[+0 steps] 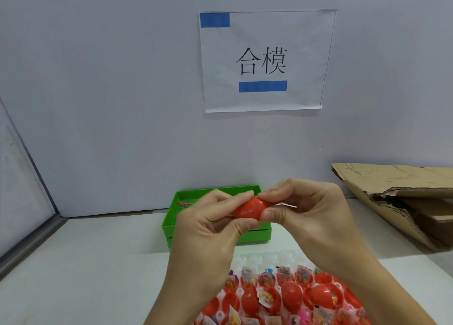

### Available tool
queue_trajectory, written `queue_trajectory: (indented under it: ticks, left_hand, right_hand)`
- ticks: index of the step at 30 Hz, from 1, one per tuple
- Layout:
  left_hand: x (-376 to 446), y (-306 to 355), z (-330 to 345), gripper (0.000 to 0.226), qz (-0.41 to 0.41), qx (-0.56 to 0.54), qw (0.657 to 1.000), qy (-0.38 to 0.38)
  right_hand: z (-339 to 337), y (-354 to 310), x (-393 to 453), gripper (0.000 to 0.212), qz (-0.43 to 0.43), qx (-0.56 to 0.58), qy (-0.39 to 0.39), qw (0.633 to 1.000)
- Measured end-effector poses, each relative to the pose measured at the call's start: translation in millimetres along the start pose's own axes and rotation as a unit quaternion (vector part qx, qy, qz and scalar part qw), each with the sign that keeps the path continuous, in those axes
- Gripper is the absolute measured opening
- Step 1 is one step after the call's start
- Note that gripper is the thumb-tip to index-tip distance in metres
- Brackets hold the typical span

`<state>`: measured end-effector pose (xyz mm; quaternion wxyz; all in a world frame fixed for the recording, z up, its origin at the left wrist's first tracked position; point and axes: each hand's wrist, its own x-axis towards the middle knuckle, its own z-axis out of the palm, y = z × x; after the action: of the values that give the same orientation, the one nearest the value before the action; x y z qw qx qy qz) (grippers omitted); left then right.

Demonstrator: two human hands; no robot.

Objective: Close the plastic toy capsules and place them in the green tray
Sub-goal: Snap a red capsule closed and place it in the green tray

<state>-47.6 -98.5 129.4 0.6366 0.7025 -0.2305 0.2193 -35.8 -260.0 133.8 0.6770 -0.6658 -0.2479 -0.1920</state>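
**Capsule being pressed shut above the tray**

Both hands meet in mid-air over the near edge of the green perforated plastic tray (171, 223), working on one glossy red plastic toy capsule (250, 209). The left hand (210, 224) pinches the capsule from its left side, forefinger on top and thumb beneath; the right hand (306, 214) grips it from the right in the same way, thumb low and fingers curled over the top. The step in hand looks like the closing itself: the two halves squeezed together between the opposing thumbs and fingers. Whether the seam has already snapped home is hard to tell, since the fingertips cover most of the join.

The tray sits against the pale wall (122, 104), just behind the hands, and holds what seems to be a small pink toy piece (184, 204) near its far left corner; no closed capsules show in the part of it that is visible. In front of the person lies a white moulded sheet of open red capsule halves with small packeted toys (282, 297), so plenty of work remains.

Next, the capsule needs a firm, even press until the halves seat, then a short reach forward to set it down in the tray, with one hand letting go first.
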Motion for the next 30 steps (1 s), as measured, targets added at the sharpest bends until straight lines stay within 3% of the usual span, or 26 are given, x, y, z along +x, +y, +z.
queue_trajectory:
  ticks: [9, 15, 21, 30]
  left_hand:
    - [-1, -3, 2, 0.05, 0.042, 0.064, 0.997, 0.024]
    - [-3, -4, 2, 0.042, 0.056, 0.108, 0.992, 0.023]
    - [-3, 1, 0, 0.023, 0.018, 0.036, 0.999, 0.009]
    - [-1, -1, 2, 0.032, 0.016, 0.045, 0.998, 0.032]
  right_hand:
    - [7, 4, 0, 0.01, -0.029, -0.012, 0.01, 0.999]
    - [12, 5, 0, 0.015, -0.026, 0.008, 0.021, 0.999]
    - [2, -5, 1, 0.026, -0.005, 0.012, -0.034, 0.999]
    - [6, -5, 2, 0.019, -0.021, -0.009, 0.029, 0.999]
